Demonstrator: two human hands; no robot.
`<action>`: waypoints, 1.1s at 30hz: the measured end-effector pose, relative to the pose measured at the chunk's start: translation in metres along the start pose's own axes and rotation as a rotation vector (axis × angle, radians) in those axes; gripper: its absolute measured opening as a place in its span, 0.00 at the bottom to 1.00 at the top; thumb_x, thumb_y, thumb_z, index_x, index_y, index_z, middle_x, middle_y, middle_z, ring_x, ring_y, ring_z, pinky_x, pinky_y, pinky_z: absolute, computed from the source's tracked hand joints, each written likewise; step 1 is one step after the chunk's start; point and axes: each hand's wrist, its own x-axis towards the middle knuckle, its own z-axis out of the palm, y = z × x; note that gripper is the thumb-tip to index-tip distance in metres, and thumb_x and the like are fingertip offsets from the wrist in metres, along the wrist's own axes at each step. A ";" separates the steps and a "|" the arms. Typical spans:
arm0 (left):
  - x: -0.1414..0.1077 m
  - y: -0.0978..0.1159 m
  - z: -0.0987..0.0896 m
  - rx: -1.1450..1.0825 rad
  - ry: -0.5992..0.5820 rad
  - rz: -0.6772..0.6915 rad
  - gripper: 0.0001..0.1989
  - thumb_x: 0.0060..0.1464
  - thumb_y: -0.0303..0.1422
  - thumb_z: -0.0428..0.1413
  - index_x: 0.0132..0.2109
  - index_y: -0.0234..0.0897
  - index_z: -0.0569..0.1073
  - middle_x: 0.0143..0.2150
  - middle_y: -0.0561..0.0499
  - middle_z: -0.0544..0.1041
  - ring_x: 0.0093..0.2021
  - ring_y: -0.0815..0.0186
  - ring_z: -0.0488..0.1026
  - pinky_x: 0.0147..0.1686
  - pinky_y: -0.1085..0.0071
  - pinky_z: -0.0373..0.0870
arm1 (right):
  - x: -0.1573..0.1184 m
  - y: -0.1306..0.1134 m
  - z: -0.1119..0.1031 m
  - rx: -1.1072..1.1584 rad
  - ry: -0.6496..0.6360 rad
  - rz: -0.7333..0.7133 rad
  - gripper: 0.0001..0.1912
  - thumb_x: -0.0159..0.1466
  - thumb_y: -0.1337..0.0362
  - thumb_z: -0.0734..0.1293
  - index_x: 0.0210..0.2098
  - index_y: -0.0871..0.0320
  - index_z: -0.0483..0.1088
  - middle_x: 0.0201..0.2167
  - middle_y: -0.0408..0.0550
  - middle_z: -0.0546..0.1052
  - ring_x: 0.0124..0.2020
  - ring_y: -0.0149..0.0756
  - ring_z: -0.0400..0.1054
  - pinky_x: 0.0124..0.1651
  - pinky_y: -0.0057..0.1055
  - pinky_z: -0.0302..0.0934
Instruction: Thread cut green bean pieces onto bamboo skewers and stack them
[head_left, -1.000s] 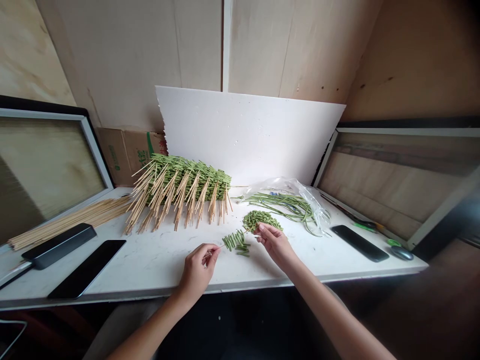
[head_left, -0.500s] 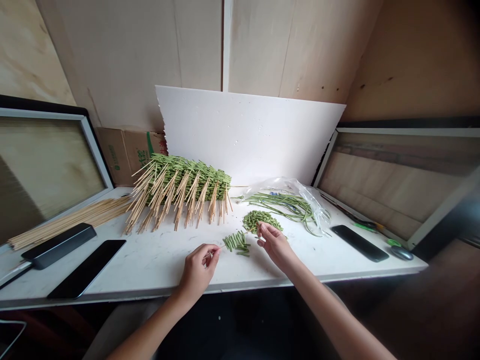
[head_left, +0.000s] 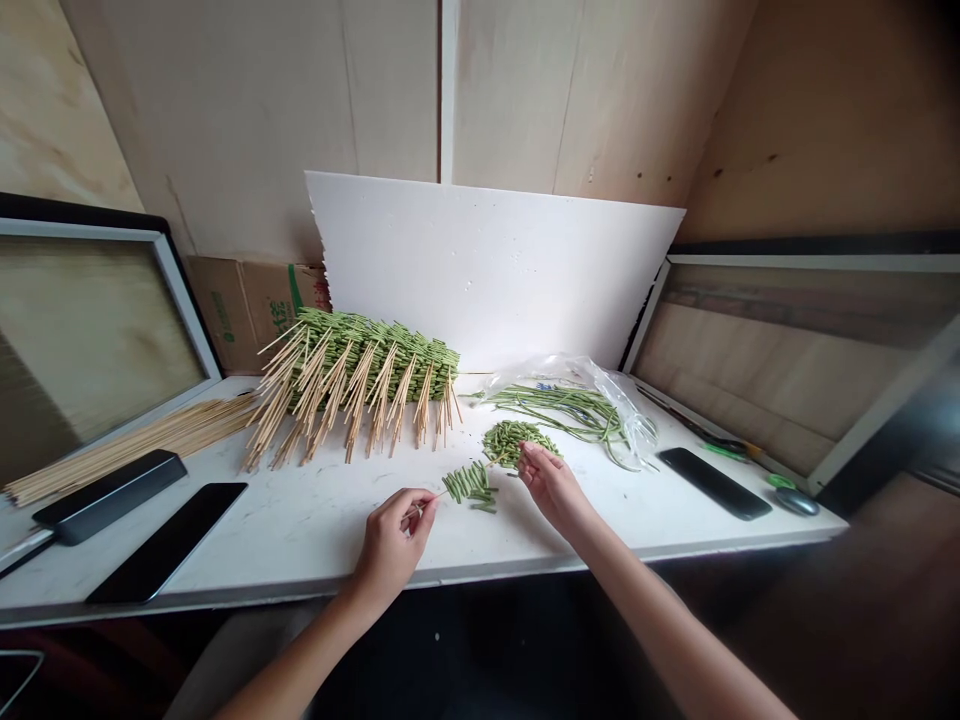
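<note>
My left hand point(head_left: 397, 535) pinches a thin wooden skewer whose far part carries a row of short green bean pieces point(head_left: 466, 483). A couple of loose pieces point(head_left: 484, 502) lie just beneath that row on the white table. My right hand point(head_left: 551, 485) is closed at the near right edge of a heap of cut bean pieces point(head_left: 513, 440); whatever its fingertips hold is too small to make out. Long uncut beans point(head_left: 562, 405) lie behind the heap, partly in a clear plastic bag point(head_left: 637, 425).
Stacked skewers full of bean pieces point(head_left: 375, 350) stand at the back left, sticks pointing forward. Bare skewers point(head_left: 135, 440), a black box-shaped device point(head_left: 112, 495) and a black phone point(head_left: 169, 540) lie left. Another phone point(head_left: 712, 482) and a mouse point(head_left: 796, 501) are right.
My right hand has moved slightly away from the tip of the skewer, and its fingers have drawn closer together. The left hand still holds the skewer; the view has shifted slightly.
</note>
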 end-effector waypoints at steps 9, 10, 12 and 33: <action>0.000 0.001 0.000 -0.014 -0.007 0.002 0.08 0.65 0.35 0.57 0.40 0.36 0.77 0.31 0.49 0.79 0.26 0.69 0.72 0.27 0.75 0.69 | -0.008 -0.008 0.009 0.019 -0.011 -0.044 0.16 0.52 0.57 0.81 0.39 0.50 0.80 0.40 0.49 0.83 0.45 0.48 0.77 0.52 0.43 0.68; 0.000 0.001 -0.001 -0.014 -0.007 0.003 0.08 0.65 0.35 0.57 0.40 0.36 0.77 0.31 0.49 0.79 0.25 0.69 0.72 0.27 0.75 0.69 | -0.008 -0.008 0.010 0.010 -0.015 -0.036 0.17 0.52 0.56 0.81 0.40 0.51 0.80 0.40 0.49 0.84 0.46 0.49 0.77 0.53 0.44 0.68; 0.000 0.001 -0.001 -0.011 -0.008 0.005 0.08 0.65 0.34 0.57 0.40 0.36 0.77 0.31 0.49 0.79 0.25 0.69 0.72 0.27 0.75 0.69 | -0.009 -0.008 0.012 -0.011 -0.032 -0.019 0.16 0.54 0.54 0.80 0.40 0.51 0.81 0.41 0.50 0.84 0.47 0.49 0.77 0.53 0.44 0.68; 0.000 0.000 0.000 0.003 -0.021 0.008 0.08 0.66 0.35 0.56 0.40 0.36 0.78 0.32 0.48 0.79 0.26 0.69 0.71 0.27 0.73 0.67 | -0.016 -0.004 0.012 -0.101 -0.089 -0.002 0.13 0.59 0.52 0.77 0.37 0.54 0.82 0.42 0.53 0.84 0.51 0.48 0.76 0.45 0.37 0.67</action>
